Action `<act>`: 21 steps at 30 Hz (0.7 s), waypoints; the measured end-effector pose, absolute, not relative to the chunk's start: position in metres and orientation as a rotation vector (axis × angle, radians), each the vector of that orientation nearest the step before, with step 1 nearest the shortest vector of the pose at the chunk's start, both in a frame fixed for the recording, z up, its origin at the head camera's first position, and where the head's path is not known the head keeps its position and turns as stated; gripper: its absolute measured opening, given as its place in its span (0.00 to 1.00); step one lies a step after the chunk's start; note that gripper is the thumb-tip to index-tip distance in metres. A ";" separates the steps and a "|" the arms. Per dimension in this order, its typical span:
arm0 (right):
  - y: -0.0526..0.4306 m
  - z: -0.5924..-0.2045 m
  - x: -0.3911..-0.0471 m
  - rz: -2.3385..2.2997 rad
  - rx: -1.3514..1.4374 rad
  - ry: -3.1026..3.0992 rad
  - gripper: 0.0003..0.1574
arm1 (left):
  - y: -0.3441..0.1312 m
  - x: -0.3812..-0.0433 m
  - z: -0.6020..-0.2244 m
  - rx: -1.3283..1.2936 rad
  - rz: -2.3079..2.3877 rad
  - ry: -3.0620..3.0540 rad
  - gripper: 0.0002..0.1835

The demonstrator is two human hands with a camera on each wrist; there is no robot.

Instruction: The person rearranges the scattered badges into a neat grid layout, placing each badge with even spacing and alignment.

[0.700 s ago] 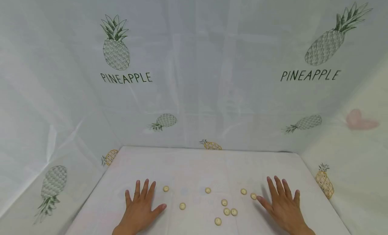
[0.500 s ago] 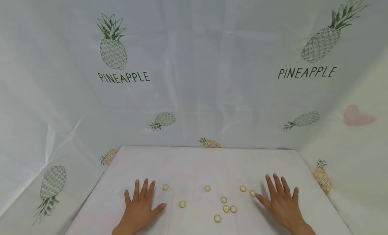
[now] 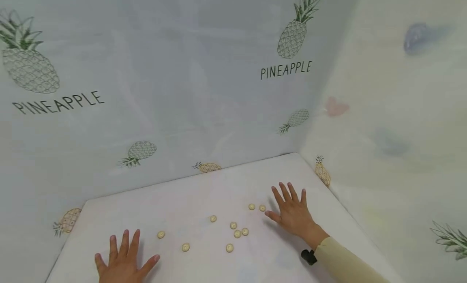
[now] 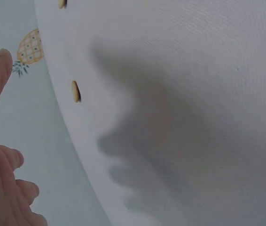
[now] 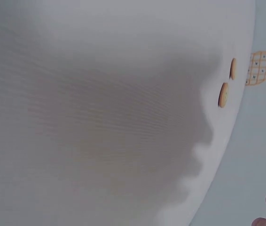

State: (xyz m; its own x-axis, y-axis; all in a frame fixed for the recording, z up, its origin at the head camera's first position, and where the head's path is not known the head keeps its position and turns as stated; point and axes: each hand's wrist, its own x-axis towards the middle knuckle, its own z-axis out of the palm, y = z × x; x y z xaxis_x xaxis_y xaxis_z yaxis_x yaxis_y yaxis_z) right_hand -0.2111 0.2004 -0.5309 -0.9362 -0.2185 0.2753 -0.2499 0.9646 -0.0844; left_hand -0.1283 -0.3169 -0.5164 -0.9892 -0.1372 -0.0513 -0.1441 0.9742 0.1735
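Observation:
My left hand hovers palm down over the white table with fingers spread, holding nothing. A small round tan disc lies just to its right, and a second disc is a little farther along. My right hand is likewise spread over the table, its thumb close beside a disc; another disc lies left of that one. Several more discs, such as this one, are scattered between the hands. In the left wrist view, a disc lies beyond the hand's shadow; two, including this disc, show in the right wrist view.
The table meets a pale cloth wall printed with pineapples at its back edge. Another cloth wall rises along the right side. A black object sits at the right wrist, beside a beige sleeve.
The head view has swung to the right, so the table and discs appear shifted left and tilted. The right sleeve has come into view. Both hands stay spread and hold nothing.

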 end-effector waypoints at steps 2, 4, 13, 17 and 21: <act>0.198 -0.529 -0.219 0.201 0.349 -2.845 0.56 | -0.317 -0.130 -0.518 -0.195 0.312 3.091 0.66; 0.199 -0.530 -0.222 0.252 0.353 -2.851 0.56 | -0.316 -0.132 -0.518 -0.167 0.329 3.108 0.65; 0.193 -0.535 -0.231 0.332 0.402 -2.882 0.56 | -0.318 -0.122 -0.526 -0.190 0.321 3.236 0.58; 0.192 -0.534 -0.232 0.358 0.426 -2.887 0.57 | -0.315 -0.126 -0.527 -0.168 0.323 3.284 0.55; 0.188 -0.534 -0.235 0.353 0.449 -2.884 0.56 | -0.313 -0.131 -0.531 -0.136 0.314 3.296 0.53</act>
State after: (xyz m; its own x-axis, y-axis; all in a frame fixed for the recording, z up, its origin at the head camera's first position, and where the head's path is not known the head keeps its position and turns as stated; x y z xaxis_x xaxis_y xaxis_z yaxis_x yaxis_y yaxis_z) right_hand -0.2346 0.1878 -0.5342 -0.9336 -0.2723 0.2330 -0.3205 0.9253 -0.2029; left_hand -0.1312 -0.3132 -0.5307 -0.9819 -0.0974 0.1624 -0.0650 0.9788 0.1941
